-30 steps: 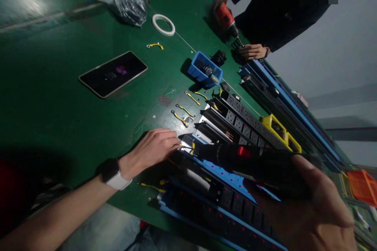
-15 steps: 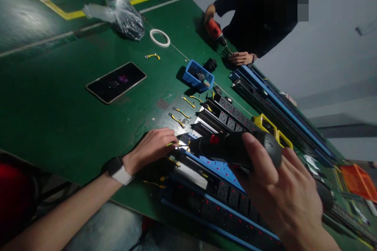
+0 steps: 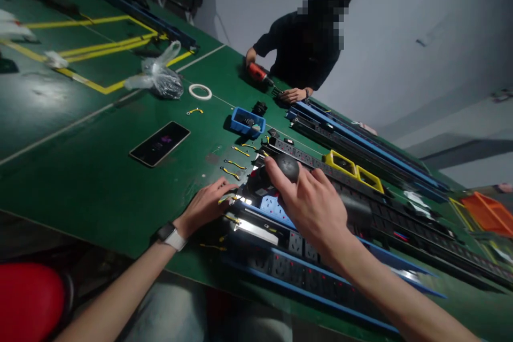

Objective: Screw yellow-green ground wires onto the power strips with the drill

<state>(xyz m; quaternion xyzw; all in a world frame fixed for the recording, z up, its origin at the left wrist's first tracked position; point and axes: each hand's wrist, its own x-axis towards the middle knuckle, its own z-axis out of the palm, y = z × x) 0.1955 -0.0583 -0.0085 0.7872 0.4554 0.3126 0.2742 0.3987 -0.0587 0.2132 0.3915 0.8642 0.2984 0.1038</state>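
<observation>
R. hand [image 3: 316,203] clenched round drill [image 3: 287,168], now tipped steeper over blue power strip [image 3: 276,207] vs. 1 sec. ago; L. hand [image 3: 205,204] by yellow wire [image 3: 227,199], pinch unclear from here.

Right hand [image 3: 316,206] wrapped firmly around a black power drill [image 3: 287,169], right over a blue strip of sockets [image 3: 274,208]! Left hand [image 3: 206,204] close by, fingers at a short yellow-green wire [image 3: 227,199]. Beyond the left hand, a dark-screened rectangular phone [image 3: 160,144]; beyond both hands, a blue plastic bin [image 3: 241,127] and a black-clad co-worker [image 3: 304,48] gripping a red drill [image 3: 257,71]!
</observation>
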